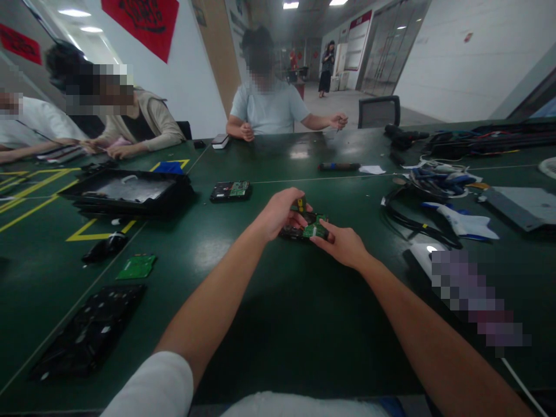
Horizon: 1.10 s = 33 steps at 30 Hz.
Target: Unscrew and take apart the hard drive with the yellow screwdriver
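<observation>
In front of me on the green table lies a hard drive (317, 230), a dark case with a green circuit board showing. My left hand (282, 214) is closed around a short yellow-and-black handle, seemingly a screwdriver (301, 204), held upright over the drive. Its tip is hidden behind my fingers. At the drive's right side, my right hand (344, 243) grips the edge with thumb and fingers. Another hard drive (230, 190) rests farther off to the left, apart from both hands.
Stacked black trays (130, 194), a loose green circuit board (136, 266) and a black panel (89, 330) lie left. Rightward are black cables (421, 223), a tangled wire bundle (443, 178), a grey box (525, 205) and a partly blurred white device (434, 260). A person (269, 107) sits opposite.
</observation>
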Available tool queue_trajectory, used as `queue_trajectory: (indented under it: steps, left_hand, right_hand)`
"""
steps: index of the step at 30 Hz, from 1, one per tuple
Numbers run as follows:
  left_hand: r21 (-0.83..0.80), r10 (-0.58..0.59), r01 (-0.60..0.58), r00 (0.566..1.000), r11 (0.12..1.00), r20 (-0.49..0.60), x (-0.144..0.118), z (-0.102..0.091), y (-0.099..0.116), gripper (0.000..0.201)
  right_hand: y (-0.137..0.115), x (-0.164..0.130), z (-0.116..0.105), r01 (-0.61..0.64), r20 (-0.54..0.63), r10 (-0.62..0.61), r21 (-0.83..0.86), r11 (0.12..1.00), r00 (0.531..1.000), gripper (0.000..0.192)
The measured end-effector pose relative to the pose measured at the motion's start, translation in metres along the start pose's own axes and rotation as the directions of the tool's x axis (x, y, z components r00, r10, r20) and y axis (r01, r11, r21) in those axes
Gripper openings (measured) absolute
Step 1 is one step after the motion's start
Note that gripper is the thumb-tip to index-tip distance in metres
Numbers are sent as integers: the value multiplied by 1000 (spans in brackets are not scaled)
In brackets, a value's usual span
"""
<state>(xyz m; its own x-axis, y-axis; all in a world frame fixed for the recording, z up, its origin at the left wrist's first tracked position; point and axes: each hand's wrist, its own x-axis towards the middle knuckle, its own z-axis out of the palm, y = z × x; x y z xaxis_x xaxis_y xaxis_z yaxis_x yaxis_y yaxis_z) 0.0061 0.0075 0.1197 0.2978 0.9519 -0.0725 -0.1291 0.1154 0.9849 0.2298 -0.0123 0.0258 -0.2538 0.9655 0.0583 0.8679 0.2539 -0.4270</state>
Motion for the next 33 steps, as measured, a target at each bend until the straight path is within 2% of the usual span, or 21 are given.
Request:
queue_trajectory:
  steps: [4,10,14,19,23,25,28,30,33]
  left_hand:
    - [81,68,-69,998,994,16,2,-3,-1,26]
    - [164,111,-127,988,978,104,4,-7,-2,30]
    - [136,164,-167,986,976,36,3,-5,0,17]
    - [132,341,-344,939,930,46,8,-6,-6,8]
    - [237,450,-449,892,862,53,15,-12,-16,13]
    - [361,541,-520,839,774,50,17,-13,-19,16]
    - [595,722,-610,688,523,72,18,-15,-20,15]
    - [680,787,-630,604,375,125,17,-15,-19,17]
    - [708,825,-657,531,258,192,17,-15,-21,22]
  right_hand:
    - [4,2,4,3,-28,-3,-2,1000,1000,56]
    - [4,3,6,-14,-51,13,-14,1000,999,55]
    - [5,3,7,-17,-50,17,1,1000,999,55]
    - [7,3,8,-19,-63,20,9,1000,998,55]
    - [8,2,10,-12,-71,13,16,1000,997,54]
    - [8,2,10,-12,-76,13,19,1000,997,54]
    - [8,2,10,-24,-78,26,21,999,997,55]
    - [7,2,9,-34,-72,36,23,999,997,55]
    - [6,2,9,-44,-67,45,23,999,997,55]
